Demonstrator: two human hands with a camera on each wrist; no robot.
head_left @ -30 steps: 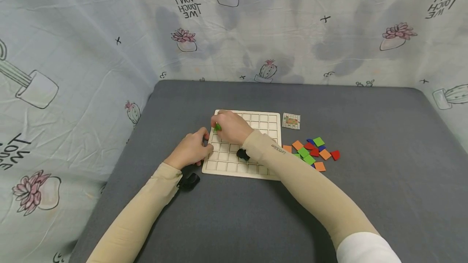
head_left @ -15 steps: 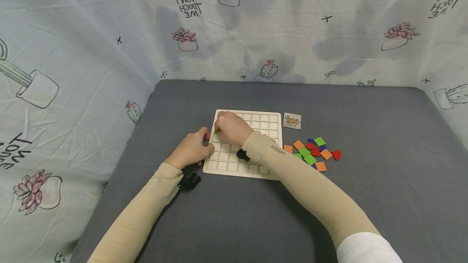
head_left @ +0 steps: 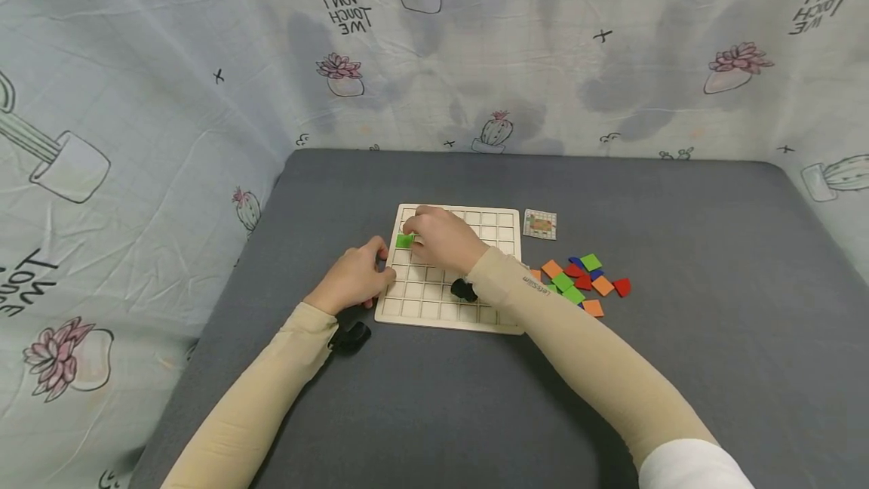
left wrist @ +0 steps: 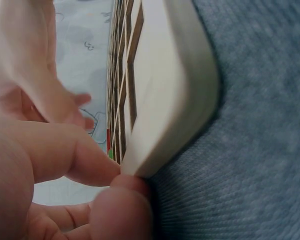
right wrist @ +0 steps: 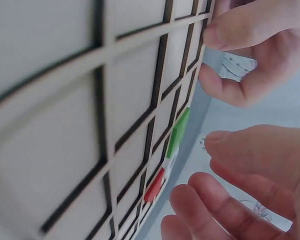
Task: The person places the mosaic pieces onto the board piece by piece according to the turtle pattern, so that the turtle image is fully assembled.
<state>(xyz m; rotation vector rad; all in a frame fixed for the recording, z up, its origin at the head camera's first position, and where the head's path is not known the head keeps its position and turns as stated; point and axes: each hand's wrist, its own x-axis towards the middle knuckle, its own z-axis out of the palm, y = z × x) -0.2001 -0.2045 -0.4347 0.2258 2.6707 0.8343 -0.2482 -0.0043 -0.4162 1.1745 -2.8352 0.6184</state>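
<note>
A pale wooden board (head_left: 416, 309) with a square grid lies on the table. My left hand (head_left: 351, 275) grips its left edge, thumb and fingertips at the rim. Over the upper left of the grid is my right hand (head_left: 448, 238), thumb and fingers apart with nothing between them. Just beside its fingertips a green square tile (head_left: 404, 241) lies in the leftmost column. The right wrist view also has a red tile (right wrist: 155, 186) on the board beyond the green one; in the head view my right hand hides that spot.
Right of the board lies a loose pile of tiles, among them an orange tile (head_left: 593, 309), a red tile (head_left: 621, 287) and a green tile (head_left: 591, 262). A small printed card (head_left: 540, 225) sits by the board's upper right corner. Patterned cloth (head_left: 543, 59) hangs behind the grey table (head_left: 434, 413).
My right hand has set the green tile down in the left column, let go of it and drawn slightly right. The left hand stays at the board's edge.
</note>
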